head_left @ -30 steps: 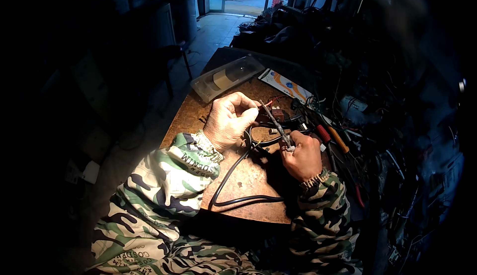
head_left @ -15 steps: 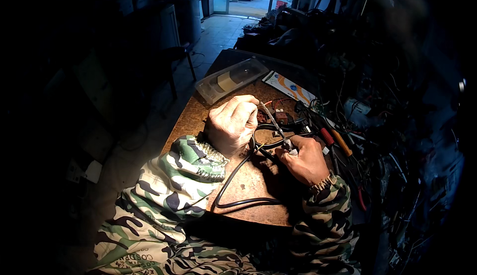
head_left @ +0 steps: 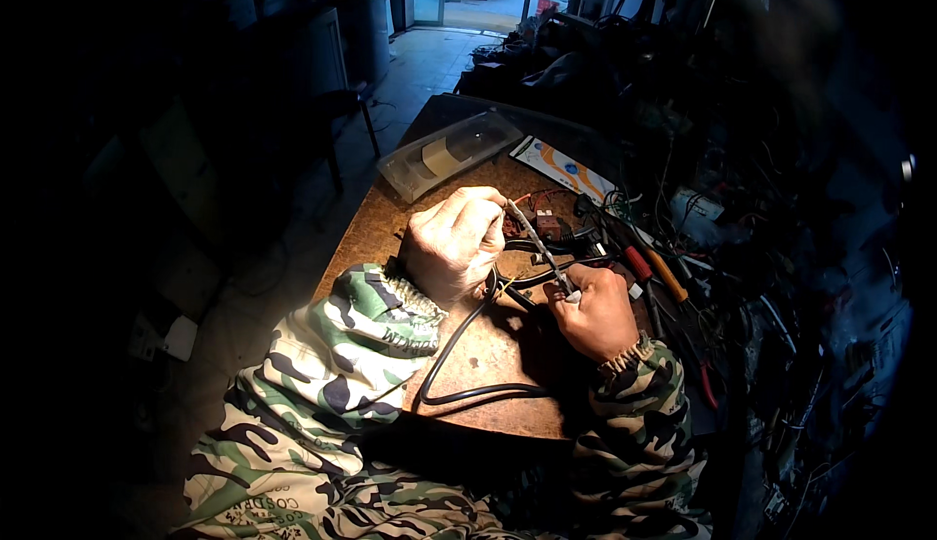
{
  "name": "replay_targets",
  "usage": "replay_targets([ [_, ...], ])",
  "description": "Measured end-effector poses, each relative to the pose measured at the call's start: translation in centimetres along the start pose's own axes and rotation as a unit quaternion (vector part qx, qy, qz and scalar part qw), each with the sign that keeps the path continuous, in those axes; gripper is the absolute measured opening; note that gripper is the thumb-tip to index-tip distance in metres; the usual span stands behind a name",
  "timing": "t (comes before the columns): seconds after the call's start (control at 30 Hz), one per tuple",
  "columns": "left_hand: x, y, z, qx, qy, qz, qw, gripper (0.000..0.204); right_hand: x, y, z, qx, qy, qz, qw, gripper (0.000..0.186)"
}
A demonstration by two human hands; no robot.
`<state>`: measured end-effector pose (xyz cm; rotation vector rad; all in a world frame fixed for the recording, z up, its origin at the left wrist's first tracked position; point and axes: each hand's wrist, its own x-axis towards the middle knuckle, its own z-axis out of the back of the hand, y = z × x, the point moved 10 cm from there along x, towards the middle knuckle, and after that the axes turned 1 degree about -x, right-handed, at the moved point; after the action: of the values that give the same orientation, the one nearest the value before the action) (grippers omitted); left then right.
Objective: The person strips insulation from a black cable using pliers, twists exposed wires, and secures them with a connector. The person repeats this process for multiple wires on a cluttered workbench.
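My left hand point(head_left: 454, 242), fingers curled with knuckles upward, pinches at the upper end of a thin grey rod-like piece point(head_left: 535, 240). My right hand point(head_left: 593, 308) grips that piece's lower end, thumb along it. Behind them lie red wires point(head_left: 537, 195) and a small brown block point(head_left: 547, 223). A black cable point(head_left: 459, 396) loops over the worn brown workbench point(head_left: 361, 247) under and between my hands; a thin yellow-green wire point(head_left: 509, 284) shows near it. What my left fingertips hold besides the grey piece is too small to make out.
A clear plastic box point(head_left: 410, 169) and a printed flat card point(head_left: 561, 167) lie at the back. Red-handled point(head_left: 636, 263) and orange-handled point(head_left: 667, 272) tools sit among tangled wires at right. A dark chair point(head_left: 332, 106) stands back left; dark clutter point(head_left: 742, 277) crowds the right side.
My left hand has rotated, knuckles now upward, and its wrist sits a little farther right. My right hand has shifted slightly right, still gripping the grey piece.
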<state>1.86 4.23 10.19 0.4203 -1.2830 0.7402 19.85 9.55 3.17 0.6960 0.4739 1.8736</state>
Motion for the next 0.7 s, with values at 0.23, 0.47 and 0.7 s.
replay_targets([
  [0.23, -0.2, 0.4, 0.1, -0.023, -0.011, 0.003, 1.000, 0.024, 0.3, -0.3, 0.1, -0.005, 0.024, -0.033, 0.999, 0.027],
  [0.47, -0.1, 0.0, -0.4, -0.014, 0.004, 0.015, 1.000, 0.019, -0.2, -0.5, 0.5, -0.017, -0.013, -0.002, 1.000, 0.021],
  [0.7, -1.1, 3.7, -1.8, -0.191, 0.029, 0.208, 0.959, 0.016, -0.2, 1.2, 1.3, -0.038, -0.072, 0.030, 0.996, 0.025],
])
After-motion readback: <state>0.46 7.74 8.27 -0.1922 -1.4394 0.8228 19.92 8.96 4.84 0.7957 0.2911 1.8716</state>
